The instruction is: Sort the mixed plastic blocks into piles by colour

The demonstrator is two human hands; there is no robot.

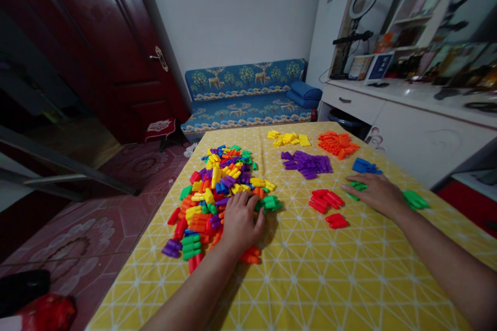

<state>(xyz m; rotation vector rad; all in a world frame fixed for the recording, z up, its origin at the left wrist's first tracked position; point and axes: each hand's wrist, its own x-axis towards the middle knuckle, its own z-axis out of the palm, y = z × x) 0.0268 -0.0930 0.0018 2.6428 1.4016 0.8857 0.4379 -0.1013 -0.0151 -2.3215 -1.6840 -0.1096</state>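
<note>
Nearest: two bare forearms reaching over the counter, which is yellow and crossed by white lines.
Mixed pile: on the left half of the counter, plastic pieces of red, orange, yellow, green, blue and purple heaped together.
Left hand: palm down at the pile's right edge, fingers bent over the pieces; some green pieces lie just beside its fingertips.
Right hand: palm down, fingers reaching leftward over a green cluster.
Grip: with both palms turned down, I cannot tell whether either hand is grasping a piece or merely resting on it.
Red pieces: between the two hands, with a smaller red bunch just nearer the camera.
Blue pieces: just beyond the right hand.
Outer green pieces: to the right of the right wrist.
Purple pieces: a loose heap beyond the red.
Far end: yellow pieces on the left, orange pieces on the right, apart from each other.
Room: a blue sofa behind the counter, a dark red door at left, a ring light on the white cabinet at right.
</note>
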